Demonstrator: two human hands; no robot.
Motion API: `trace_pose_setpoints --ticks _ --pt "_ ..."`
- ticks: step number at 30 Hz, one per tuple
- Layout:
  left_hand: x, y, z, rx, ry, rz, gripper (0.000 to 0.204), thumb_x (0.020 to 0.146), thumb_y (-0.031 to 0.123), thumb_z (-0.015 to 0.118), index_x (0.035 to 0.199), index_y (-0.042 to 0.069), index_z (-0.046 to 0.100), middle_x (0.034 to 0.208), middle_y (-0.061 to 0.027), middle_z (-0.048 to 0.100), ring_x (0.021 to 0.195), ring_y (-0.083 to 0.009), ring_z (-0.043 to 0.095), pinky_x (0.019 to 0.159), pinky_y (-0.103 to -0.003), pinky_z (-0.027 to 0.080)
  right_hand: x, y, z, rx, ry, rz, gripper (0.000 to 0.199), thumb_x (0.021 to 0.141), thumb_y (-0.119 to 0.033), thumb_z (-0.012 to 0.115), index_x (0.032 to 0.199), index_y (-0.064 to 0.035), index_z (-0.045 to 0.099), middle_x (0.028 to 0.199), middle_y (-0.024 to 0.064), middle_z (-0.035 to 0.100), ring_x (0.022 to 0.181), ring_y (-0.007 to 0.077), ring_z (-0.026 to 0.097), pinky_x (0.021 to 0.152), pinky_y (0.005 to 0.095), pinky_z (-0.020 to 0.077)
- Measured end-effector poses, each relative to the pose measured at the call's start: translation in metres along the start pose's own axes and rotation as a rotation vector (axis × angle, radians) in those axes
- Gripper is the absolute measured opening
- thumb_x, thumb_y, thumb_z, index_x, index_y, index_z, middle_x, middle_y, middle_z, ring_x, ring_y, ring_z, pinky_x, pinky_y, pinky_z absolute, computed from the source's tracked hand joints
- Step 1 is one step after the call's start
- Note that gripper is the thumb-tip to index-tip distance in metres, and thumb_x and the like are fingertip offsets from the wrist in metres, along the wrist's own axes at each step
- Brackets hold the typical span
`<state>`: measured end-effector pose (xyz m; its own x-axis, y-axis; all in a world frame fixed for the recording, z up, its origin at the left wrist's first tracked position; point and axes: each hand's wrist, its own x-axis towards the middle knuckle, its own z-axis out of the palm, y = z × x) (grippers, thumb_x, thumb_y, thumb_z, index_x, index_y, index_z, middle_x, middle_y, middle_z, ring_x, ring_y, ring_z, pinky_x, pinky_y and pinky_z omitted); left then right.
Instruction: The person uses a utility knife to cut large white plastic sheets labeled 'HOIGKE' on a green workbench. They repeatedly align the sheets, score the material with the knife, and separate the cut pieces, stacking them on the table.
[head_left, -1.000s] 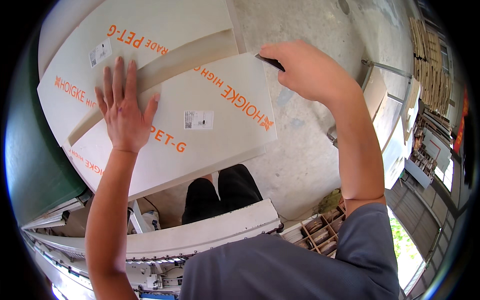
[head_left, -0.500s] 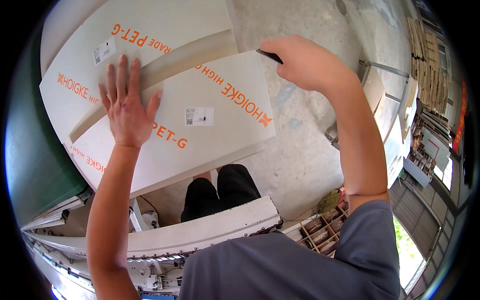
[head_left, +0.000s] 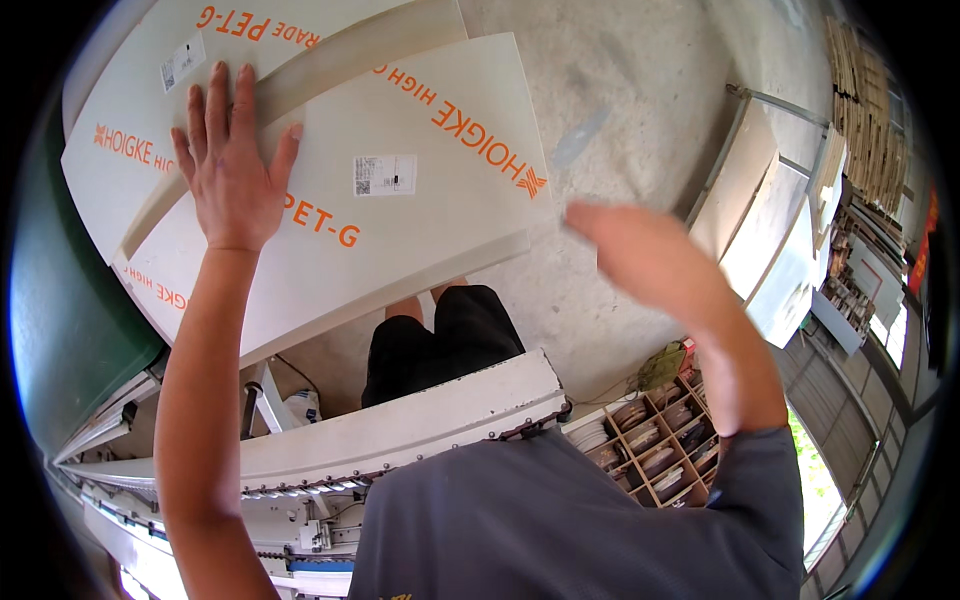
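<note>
My left hand (head_left: 232,180) lies flat with its fingers stretched out, the palm on the nearer of two large pale panels. This nearer panel (head_left: 430,220) carries orange print and a small white label (head_left: 385,175). The fingertips reach over its far edge onto the panel behind it (head_left: 125,185). My right hand (head_left: 645,250) is closed and smeared by motion, just off the right edge of the nearer panel. Its fingers point towards that edge. A thin dark flat blade showed in this hand half a second ago; now it is hardly visible.
A white machine rail (head_left: 400,425) with a chain along it runs across in front of my body. At lower right stands a divided wooden box (head_left: 655,455) of rolls. Boards on a metal rack (head_left: 740,200) stand to the right; a dark green surface (head_left: 85,330) is at left.
My right hand has swept down along the panels' right side, from the far corner towards me. The left hand stays pressed on the panel. The whole view has shifted slightly.
</note>
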<state>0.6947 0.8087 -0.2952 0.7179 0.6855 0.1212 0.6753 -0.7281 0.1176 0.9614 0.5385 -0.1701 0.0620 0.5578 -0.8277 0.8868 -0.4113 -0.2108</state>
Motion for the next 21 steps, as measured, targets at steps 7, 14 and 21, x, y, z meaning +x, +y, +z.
trace_pose_setpoints --ticks 7,14,21 --pt "-0.001 -0.005 0.006 0.011 0.033 0.013 0.07 0.098 0.043 0.06 0.159 0.025 0.032 0.165 -0.0019 0.03 0.153 -0.0296 0.024 0.125 -0.054 0.015 0.067 -0.032 -0.098 0.01 0.292 0.015 0.038 0.088 0.0 0.054 0.124 -0.0064 0.064 0.113 0.0184 0.069 0.104 0.0379 0.066 0.089 0.0444 0.0535" --pt "-0.003 -0.005 0.005 0.015 0.03 0.006 0.069 0.098 0.045 0.058 0.159 0.026 0.033 0.165 -0.0022 0.031 0.154 -0.0293 0.024 0.125 -0.054 0.015 0.0 -0.001 0.038 -0.002 0.055 -0.098 0.046 0.086 0.002 0.052 0.13 -0.0049 0.062 0.118 0.0175 0.069 0.108 0.0392 0.065 0.091 0.047 0.0535" --pt "-0.002 -0.003 0.003 0.005 0.055 0.031 0.068 0.098 0.045 0.058 0.159 0.025 0.033 0.165 -0.0025 0.03 0.153 -0.0303 0.024 0.125 -0.055 0.015 -0.025 0.026 0.054 0.18 0.356 -0.048 0.037 0.082 0.002 0.056 0.118 -0.0047 0.063 0.11 0.016 0.07 0.102 0.0401 0.065 0.087 0.0488 0.0533"
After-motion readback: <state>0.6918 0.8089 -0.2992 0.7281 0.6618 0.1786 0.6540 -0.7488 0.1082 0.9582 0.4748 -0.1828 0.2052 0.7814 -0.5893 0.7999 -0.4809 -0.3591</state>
